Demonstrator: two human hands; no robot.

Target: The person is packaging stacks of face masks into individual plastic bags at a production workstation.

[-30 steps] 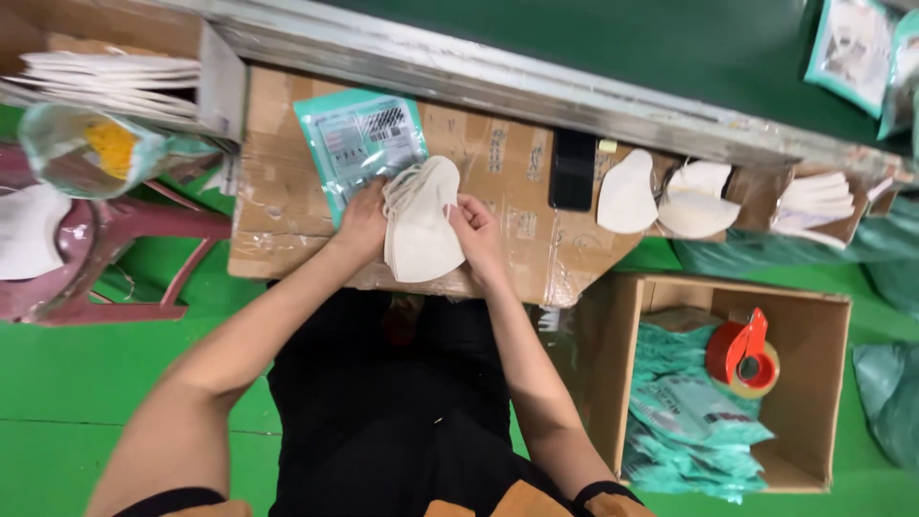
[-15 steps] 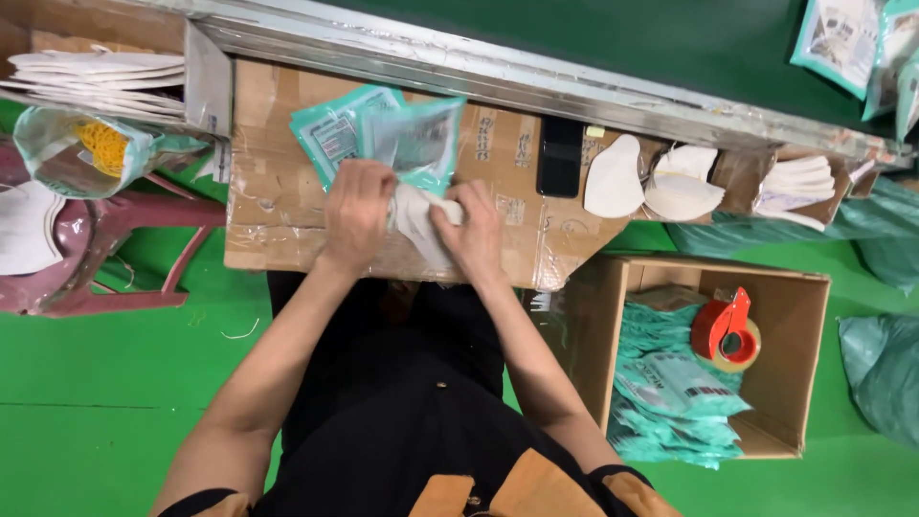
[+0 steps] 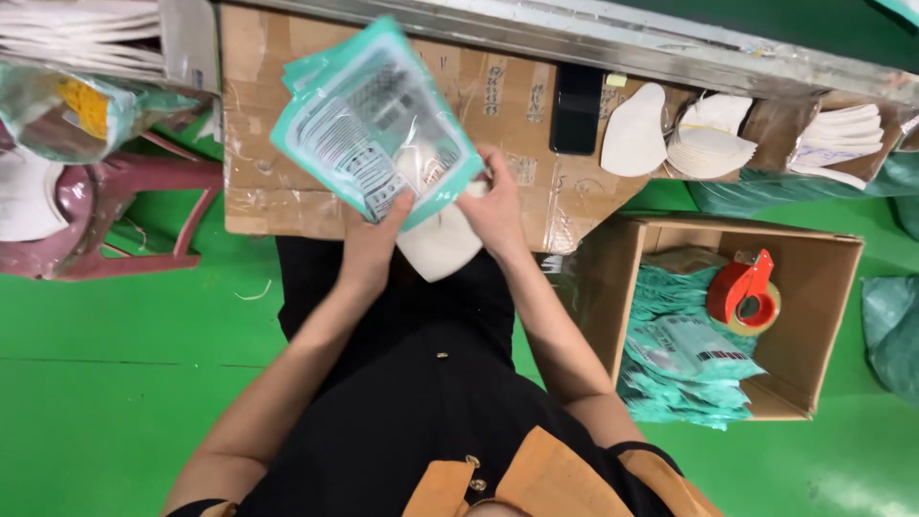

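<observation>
Seemingly, teal pouch (image 3: 369,120) holds white masks (image 3: 438,244).

A flat teal pouch (image 3: 373,124) with a white printed label panel and a clear window sits tilted above the cardboard surface (image 3: 268,191), held at its lower edge by the left hand (image 3: 375,239); a white folded mask (image 3: 440,244) pokes out at its 5 o'clock corner. At 1 o'clock from the pouch, a dark phone (image 3: 577,107) with a blank screen stands against the surface. At 4 o'clock, an open cardboard box (image 3: 823,316) holds a heap of teal pouches (image 3: 684,364). At 9 o'clock lies a clear bag (image 3: 77,120) with a yellow patch.
</observation>
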